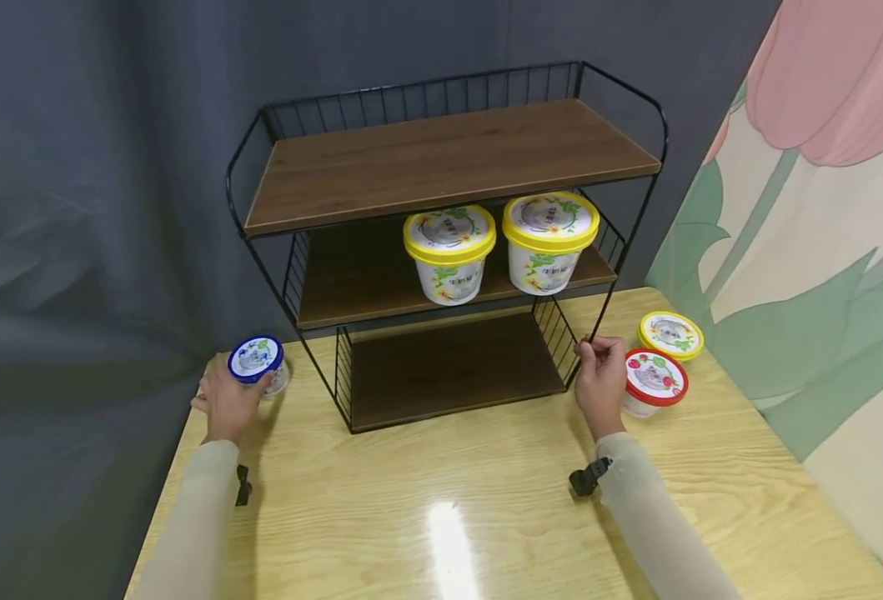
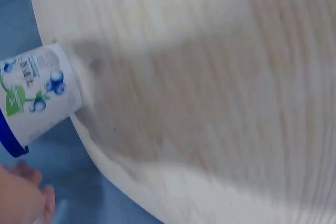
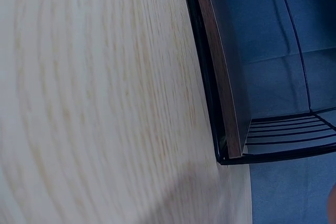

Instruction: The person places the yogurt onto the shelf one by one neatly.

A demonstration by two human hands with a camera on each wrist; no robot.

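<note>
My left hand point(image 1: 229, 404) is at the blue-lidded tub point(image 1: 256, 360) left of the rack, its thumb in front of the tub and its fingers at the left side. In the left wrist view, a gap shows between the hand point(image 2: 26, 195) and the tub point(image 2: 42, 90). The right hand point(image 1: 601, 385) pinches the front right post of the black wire rack point(image 1: 456, 158). At the right wrist view's edge only a sliver of that hand point(image 3: 332, 205) appears, near the rack point(image 3: 223, 77). Two yellow-lidded tubs point(image 1: 450, 254) point(image 1: 549, 242) stand on the middle shelf.
Right of my right hand, a red-lidded tub point(image 1: 654, 379) stands in front of another yellow-lidded tub point(image 1: 670, 335) on the wooden table point(image 1: 381, 517). A dark curtain point(image 1: 88, 208) hangs behind and to the left. A flower-patterned wall point(image 1: 809, 275) borders the right side.
</note>
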